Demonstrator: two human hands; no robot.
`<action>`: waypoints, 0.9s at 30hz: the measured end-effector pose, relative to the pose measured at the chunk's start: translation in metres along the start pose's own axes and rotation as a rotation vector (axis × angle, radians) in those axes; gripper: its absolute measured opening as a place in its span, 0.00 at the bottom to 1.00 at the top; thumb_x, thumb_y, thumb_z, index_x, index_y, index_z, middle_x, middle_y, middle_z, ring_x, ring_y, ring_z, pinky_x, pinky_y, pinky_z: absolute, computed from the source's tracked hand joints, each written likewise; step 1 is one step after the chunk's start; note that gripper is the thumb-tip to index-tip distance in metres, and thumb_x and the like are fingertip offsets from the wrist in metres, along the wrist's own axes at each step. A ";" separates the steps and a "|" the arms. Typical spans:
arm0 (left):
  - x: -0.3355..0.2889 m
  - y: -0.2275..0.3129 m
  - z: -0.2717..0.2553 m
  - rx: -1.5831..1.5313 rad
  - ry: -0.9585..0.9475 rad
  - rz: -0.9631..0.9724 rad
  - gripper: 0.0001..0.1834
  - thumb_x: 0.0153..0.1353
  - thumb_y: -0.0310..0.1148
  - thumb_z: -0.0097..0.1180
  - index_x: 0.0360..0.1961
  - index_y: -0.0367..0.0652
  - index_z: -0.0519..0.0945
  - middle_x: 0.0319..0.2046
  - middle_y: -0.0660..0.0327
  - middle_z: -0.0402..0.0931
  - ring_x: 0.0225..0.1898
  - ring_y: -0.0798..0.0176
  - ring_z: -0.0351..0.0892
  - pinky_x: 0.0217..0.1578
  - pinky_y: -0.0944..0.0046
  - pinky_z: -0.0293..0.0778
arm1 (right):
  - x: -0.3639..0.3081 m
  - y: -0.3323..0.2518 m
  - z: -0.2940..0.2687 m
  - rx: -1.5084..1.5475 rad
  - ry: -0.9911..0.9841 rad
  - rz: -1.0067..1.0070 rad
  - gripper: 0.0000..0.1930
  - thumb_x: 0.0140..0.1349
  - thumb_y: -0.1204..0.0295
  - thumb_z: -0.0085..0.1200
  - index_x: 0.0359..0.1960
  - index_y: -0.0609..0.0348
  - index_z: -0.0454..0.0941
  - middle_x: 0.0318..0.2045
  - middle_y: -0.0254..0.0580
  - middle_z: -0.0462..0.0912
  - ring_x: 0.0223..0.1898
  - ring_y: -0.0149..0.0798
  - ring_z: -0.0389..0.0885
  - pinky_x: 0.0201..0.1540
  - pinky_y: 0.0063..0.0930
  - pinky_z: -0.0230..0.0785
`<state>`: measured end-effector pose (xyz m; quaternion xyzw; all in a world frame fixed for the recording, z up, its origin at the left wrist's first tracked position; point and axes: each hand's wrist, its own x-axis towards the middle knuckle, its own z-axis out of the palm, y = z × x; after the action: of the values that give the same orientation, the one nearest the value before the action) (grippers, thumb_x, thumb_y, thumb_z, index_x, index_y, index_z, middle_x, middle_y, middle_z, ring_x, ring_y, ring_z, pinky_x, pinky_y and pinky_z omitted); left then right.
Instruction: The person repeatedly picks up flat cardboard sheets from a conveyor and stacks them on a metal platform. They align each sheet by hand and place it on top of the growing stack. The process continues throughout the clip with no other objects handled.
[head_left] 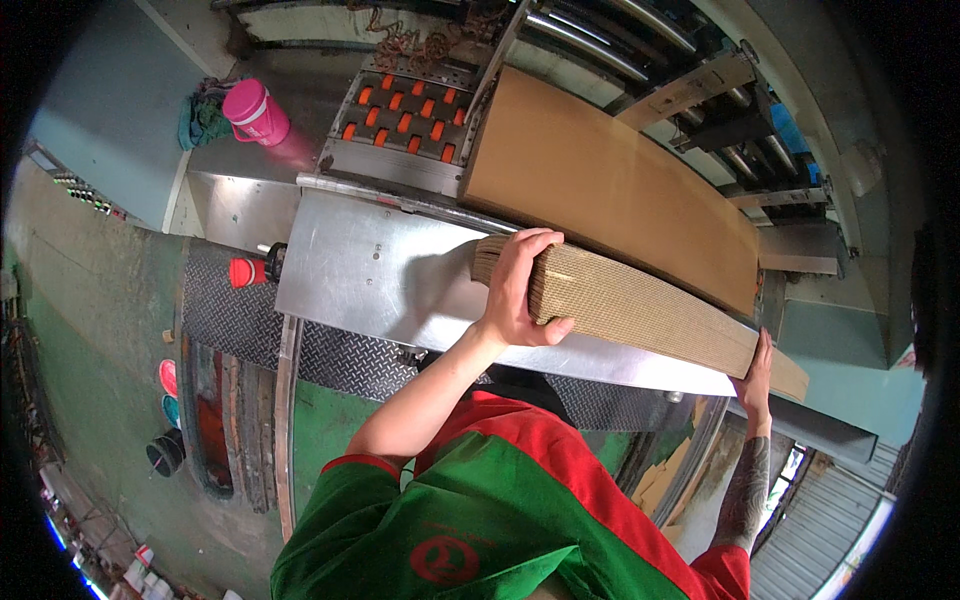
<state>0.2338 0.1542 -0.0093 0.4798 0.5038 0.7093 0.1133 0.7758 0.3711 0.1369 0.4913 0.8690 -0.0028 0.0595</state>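
Observation:
A thick stack of corrugated cardboard sheets (pixel 640 305) stands on edge along the metal table (pixel 345 255), its layered edges turned up. Around its left end my left hand (pixel 520 290) is closed, fingers over the far top corner and thumb on the near side. At the right end my right hand (pixel 757 372) presses against the stack, fingers stretched up along it; part of that hand's grip is hard to see. Just beyond the stack, a flat brown cardboard sheet (pixel 610 185) lies on the machine's feed area.
Orange rollers (pixel 403 120) sit in a metal bed left of the flat sheet. A pink jug (pixel 257 113) stands at the far left. Machine rails and shafts (pixel 690 90) rise at the far right. Below the table runs a diamond-plate step (pixel 230 305) over a green floor.

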 end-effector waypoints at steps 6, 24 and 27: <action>0.000 -0.001 0.001 0.003 0.005 0.003 0.56 0.53 0.69 0.68 0.68 0.30 0.73 0.59 0.42 0.78 0.62 0.42 0.78 0.65 0.44 0.72 | 0.000 -0.004 -0.002 0.005 0.003 -0.008 0.61 0.55 0.63 0.78 0.86 0.64 0.50 0.83 0.64 0.58 0.84 0.68 0.54 0.86 0.54 0.51; 0.006 0.001 -0.003 -0.010 -0.020 0.030 0.52 0.48 0.59 0.74 0.67 0.34 0.73 0.58 0.42 0.76 0.60 0.38 0.79 0.62 0.42 0.75 | 0.000 0.011 0.004 -0.059 -0.006 0.005 0.64 0.54 0.60 0.79 0.87 0.63 0.47 0.84 0.64 0.56 0.85 0.67 0.53 0.87 0.55 0.51; 0.008 0.005 -0.005 -0.018 -0.042 0.004 0.52 0.48 0.59 0.75 0.67 0.34 0.73 0.58 0.43 0.76 0.60 0.39 0.78 0.62 0.42 0.75 | 0.001 -0.003 -0.008 -0.102 -0.092 0.077 0.70 0.48 0.60 0.83 0.88 0.61 0.45 0.85 0.62 0.54 0.85 0.66 0.53 0.86 0.57 0.50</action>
<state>0.2279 0.1540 -0.0010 0.4945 0.4939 0.7039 0.1266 0.7724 0.3710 0.1448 0.5200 0.8448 0.0209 0.1245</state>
